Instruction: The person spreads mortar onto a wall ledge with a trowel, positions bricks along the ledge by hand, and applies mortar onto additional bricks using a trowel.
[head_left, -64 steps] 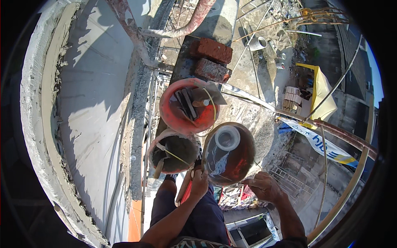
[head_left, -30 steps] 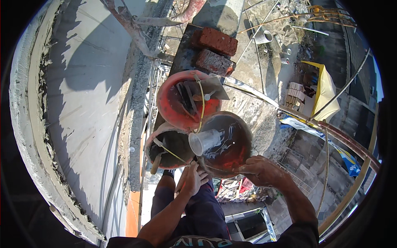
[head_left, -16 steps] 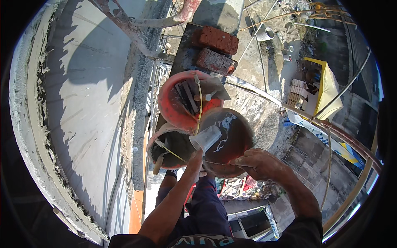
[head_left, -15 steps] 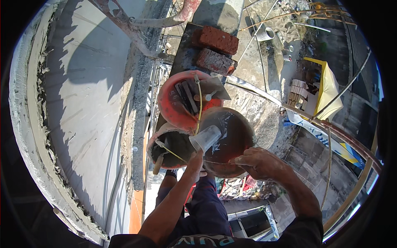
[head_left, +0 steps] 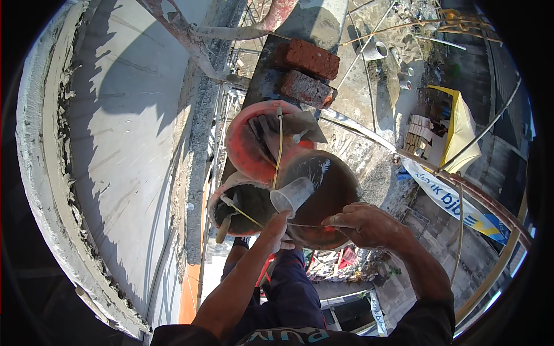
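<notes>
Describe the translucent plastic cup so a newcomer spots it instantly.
Below the two red rectangular bricks in view are three round buckets. Over the left side of the rightmost bucket, above the left hand, tilts the translucent plastic cup. Unlike the opaque buckets, it's clear.

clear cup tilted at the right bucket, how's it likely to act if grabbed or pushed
The cup is probably light, since its wall looks thin and see-through. It may be slippery, as the right bucket looks wet inside. Being round and tipped over, it could roll or swing aside if pushed.
</notes>
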Demonstrator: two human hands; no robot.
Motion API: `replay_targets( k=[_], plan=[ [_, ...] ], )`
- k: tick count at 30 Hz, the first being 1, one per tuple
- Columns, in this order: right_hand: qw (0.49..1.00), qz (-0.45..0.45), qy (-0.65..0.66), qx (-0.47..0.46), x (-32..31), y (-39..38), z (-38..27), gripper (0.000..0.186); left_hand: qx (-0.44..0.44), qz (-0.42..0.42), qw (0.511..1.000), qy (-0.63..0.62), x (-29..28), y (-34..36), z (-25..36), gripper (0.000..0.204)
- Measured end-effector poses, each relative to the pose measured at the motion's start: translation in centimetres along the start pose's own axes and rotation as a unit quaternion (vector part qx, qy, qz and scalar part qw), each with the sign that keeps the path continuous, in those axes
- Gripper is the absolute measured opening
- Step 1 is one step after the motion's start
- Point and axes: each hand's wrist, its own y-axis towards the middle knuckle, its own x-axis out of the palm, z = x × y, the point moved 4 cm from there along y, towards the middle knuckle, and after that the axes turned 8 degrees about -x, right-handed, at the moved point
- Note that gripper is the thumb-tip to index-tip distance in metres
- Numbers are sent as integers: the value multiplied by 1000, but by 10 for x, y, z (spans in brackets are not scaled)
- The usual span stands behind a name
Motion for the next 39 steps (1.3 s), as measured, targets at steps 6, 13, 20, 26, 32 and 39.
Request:
replay_targets(
  k=[6, 13, 20, 26, 32, 39],
  plan=[
    [1000, -7, 11, 9, -3, 8, 0, 22, -15, -15, 1000, -4, 0, -1, 2, 71],
    [998, -39, 19, 48, -13, 21, 3, 26, -43, -58, 997, -9, 3, -11, 12, 68],
    [996, -57, 19, 71, -20, 26, 1, 25, -50, -49, 997, -25, 3, -5, 12, 61],
    [996, -50, 27, 64, -25, 36, 0, 26, -60, -61, 996, -22, -1, -5, 16, 59],
    [997, -41, 45, 44, -27, 39, 6, 25, -49, -55, 997, -27, 4, -10, 18, 61],
    [997, -44, 44, 46, -32, 49, 9, 22, -67, -91, 993, -35, 3, -10, 20, 65]
  ],
)
